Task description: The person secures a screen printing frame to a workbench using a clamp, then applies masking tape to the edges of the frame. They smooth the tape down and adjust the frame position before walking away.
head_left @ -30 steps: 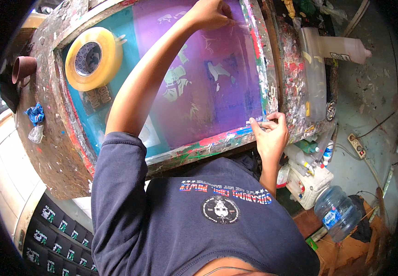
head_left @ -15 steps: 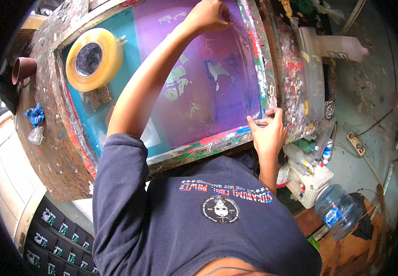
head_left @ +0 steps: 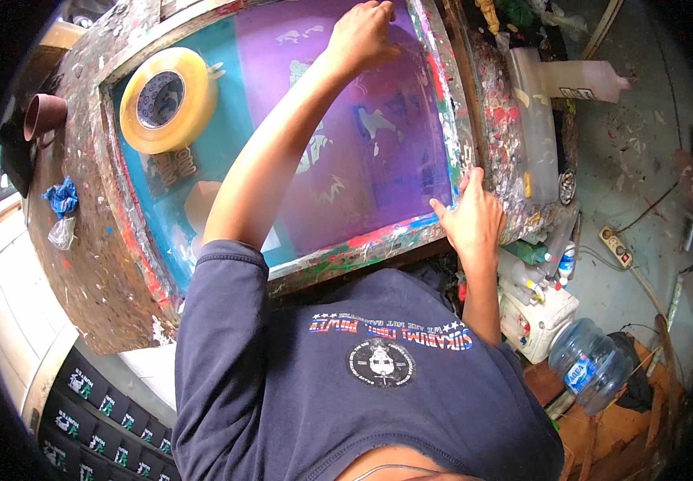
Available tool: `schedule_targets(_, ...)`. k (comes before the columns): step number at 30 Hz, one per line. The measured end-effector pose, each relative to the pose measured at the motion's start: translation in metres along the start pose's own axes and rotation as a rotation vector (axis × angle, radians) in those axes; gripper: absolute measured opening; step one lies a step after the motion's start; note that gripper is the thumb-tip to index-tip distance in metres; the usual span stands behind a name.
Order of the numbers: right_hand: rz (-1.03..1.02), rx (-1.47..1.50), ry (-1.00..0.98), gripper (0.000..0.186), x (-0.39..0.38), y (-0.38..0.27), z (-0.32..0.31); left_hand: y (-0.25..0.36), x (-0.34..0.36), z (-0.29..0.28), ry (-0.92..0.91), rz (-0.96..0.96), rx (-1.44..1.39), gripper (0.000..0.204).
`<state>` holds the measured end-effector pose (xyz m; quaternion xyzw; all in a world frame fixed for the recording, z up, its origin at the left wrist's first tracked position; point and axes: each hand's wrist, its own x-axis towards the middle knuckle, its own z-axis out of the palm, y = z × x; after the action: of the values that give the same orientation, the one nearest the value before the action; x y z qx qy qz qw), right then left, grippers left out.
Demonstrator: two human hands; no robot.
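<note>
A silk-screen frame (head_left: 338,258) with paint-crusted wooden edges lies before me, its mesh (head_left: 410,172) purple on the right and teal on the left with pale design openings. My left hand (head_left: 365,36) reaches across it to the far right part, fingers curled; what they hold, if anything, is hidden. At the near right corner rests my right hand (head_left: 476,215), thumb and fingers apart, touching the frame edge. A big roll of clear yellowish tape (head_left: 194,100) lies flat on the teal side, left of my left forearm.
The paint-spattered table (head_left: 82,272) carries a brown cup (head_left: 44,117) and a crumpled blue wrapper (head_left: 62,198) at left. To the right are a translucent bottle (head_left: 591,80), a white jerrycan (head_left: 535,321), a large blue water jug (head_left: 591,365) and a power strip (head_left: 616,248). Printed black pieces (head_left: 98,425) lie lower left.
My left hand has shifted slightly down and its fingers point more forward. My right hand's thumb and fingers have spread from a near pinch at the frame's corner. The view has shifted a little.
</note>
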<state>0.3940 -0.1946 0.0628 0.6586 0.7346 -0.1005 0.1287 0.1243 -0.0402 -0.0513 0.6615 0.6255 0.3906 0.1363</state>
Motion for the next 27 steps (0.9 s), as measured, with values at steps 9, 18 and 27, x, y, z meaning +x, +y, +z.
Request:
schedule_targets(9, -0.014, -0.016, 0.037, 0.044, 0.0, 0.005, 0.002, 0.016, 0.0, 0.022, 0.199, 0.075, 0.316, 0.038)
schedule_targets(18, -0.549, 0.095, 0.318, 0.031, -0.03, 0.002, 0.039, 0.084, -0.089, 0.037, -0.096, 0.169, 0.405, 0.065)
schedule_targets(27, -0.58, 0.118, 0.309, 0.029, -0.037, 0.009, 0.036, 0.057, -0.046, 0.058, -0.118, -0.045, 0.533, 0.07)
